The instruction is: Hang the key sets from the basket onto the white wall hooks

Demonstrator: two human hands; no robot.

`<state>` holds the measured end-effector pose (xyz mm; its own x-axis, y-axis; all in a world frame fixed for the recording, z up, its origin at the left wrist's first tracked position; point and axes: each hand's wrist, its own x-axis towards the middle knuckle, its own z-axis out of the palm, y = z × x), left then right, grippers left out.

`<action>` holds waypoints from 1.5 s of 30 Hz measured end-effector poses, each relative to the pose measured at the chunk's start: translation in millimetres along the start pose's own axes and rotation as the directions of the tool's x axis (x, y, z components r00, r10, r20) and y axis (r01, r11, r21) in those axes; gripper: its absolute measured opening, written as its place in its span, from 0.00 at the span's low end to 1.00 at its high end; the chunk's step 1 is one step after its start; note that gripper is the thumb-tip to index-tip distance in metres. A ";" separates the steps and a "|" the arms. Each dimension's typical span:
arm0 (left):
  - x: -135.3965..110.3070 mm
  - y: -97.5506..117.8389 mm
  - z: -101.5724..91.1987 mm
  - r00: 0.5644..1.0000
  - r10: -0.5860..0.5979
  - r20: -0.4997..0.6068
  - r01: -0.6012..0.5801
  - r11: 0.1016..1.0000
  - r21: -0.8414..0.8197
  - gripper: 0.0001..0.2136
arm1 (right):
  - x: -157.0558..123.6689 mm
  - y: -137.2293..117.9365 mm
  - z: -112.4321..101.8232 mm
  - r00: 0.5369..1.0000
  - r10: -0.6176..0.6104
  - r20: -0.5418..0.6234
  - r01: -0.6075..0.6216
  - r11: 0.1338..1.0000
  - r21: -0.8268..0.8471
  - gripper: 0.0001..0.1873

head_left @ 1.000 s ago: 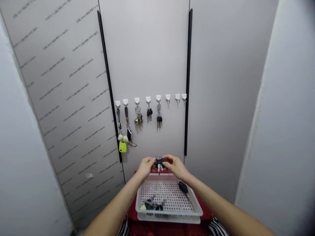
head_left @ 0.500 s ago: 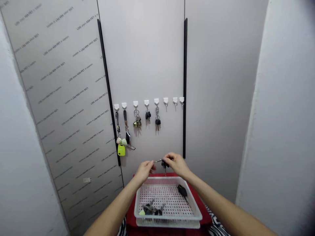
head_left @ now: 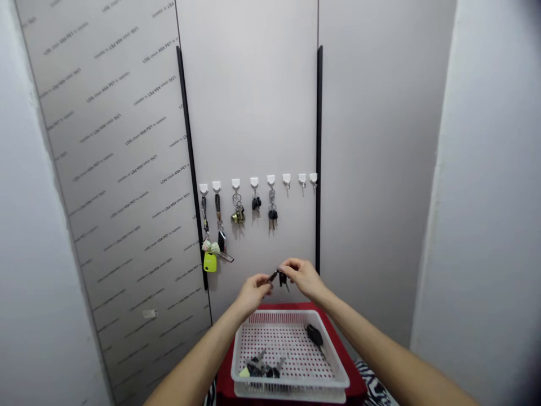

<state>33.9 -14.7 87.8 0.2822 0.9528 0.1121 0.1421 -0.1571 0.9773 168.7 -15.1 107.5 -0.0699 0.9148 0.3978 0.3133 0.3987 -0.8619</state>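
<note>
Between my hands, above the far rim of a white perforated basket (head_left: 291, 316), hangs a bunch of keys (head_left: 283, 278) with dark heads. My right hand (head_left: 303, 277) pinches the bunch near its ring. The fingers of my left hand (head_left: 255, 292) are closed on a dark, slim piece joined to the same bunch. Inside the basket, more keys (head_left: 264, 369) lie in a heap at the near left, one with a pale yellow tag. A black car key (head_left: 315, 335) rests along the right side.
A row of white hooks (head_left: 271, 180) crosses the pale panel; key bunches (head_left: 238, 214) hang from the left ones, including a lime-green tag (head_left: 210, 261). Three hooks at the right carry nothing. Black vertical strips (head_left: 319, 158) flank the panel. Red cloth (head_left: 355, 383) lies under the basket.
The slim piece at my left fingers has tilted up toward the right and shows more of its dark side. Both hands stay close together; the camera view has shifted slightly.
</note>
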 end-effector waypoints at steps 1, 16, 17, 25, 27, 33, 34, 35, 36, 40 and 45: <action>0.2 0.9 -0.4 1.000 0.004 -0.022 -0.005 1.000 -0.021 0.11 | -0.3 -0.2 0.5 1.000 0.006 0.020 -0.006 1.000 0.002 0.07; 12.9 3.8 1.9 0.973 0.228 0.046 -0.232 0.950 0.207 0.07 | 2.8 -5.2 4.9 0.998 -0.035 0.048 0.029 0.994 0.109 0.06; 13.0 6.2 3.0 0.970 0.233 0.066 -0.240 0.960 0.145 0.08 | 4.0 -6.9 3.5 0.999 -0.026 0.040 0.021 0.991 0.133 0.07; 20.7 55.6 5.1 0.984 0.174 -0.042 -0.177 0.979 -0.101 0.11 | 35.4 -36.5 -22.9 0.997 -0.019 -0.075 0.034 0.977 0.209 0.06; 32.9 76.8 5.2 0.973 0.212 -0.094 -0.218 0.973 -0.069 0.12 | 54.4 -51.9 -33.0 0.989 -0.028 -0.145 0.058 0.975 0.213 0.05; 70.7 128.9 14.1 0.891 0.406 -0.204 -0.342 0.895 0.286 0.18 | 108.1 -90.7 -56.3 0.936 -0.080 -0.342 0.136 0.981 0.142 0.05; 74.5 133.7 15.8 0.879 0.429 -0.209 -0.344 0.873 0.345 0.19 | 114.2 -93.5 -58.7 0.927 -0.083 -0.366 0.133 0.984 0.116 0.05; 77.8 137.5 17.2 0.870 0.448 -0.205 -0.346 0.852 0.394 0.19 | 119.7 -95.2 -61.0 0.917 -0.084 -0.391 0.130 0.987 0.091 0.05; 80.7 140.5 18.1 0.867 0.460 -0.192 -0.345 0.832 0.434 0.20 | 124.7 -95.9 -63.1 0.906 -0.085 -0.415 0.124 0.990 0.069 0.05; 90.9 146.3 17.3 0.881 0.450 -0.143 -0.321 0.792 0.519 0.22 | 143.5 -92.2 -71.2 0.853 -0.081 -0.516 0.087 0.996 -0.012 0.05; 97.3 146.0 10.9 0.900 0.427 -0.093 -0.305 0.766 0.566 0.23 | 168.9 -81.6 -76.4 0.799 -0.111 -0.591 0.025 0.988 -0.151 0.05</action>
<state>92.4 52.2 239.4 0.2258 0.8144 0.5346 0.5596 -0.5576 0.6131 203.7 102.0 269.0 0.4695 0.6485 0.5992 0.4506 0.4076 -0.7942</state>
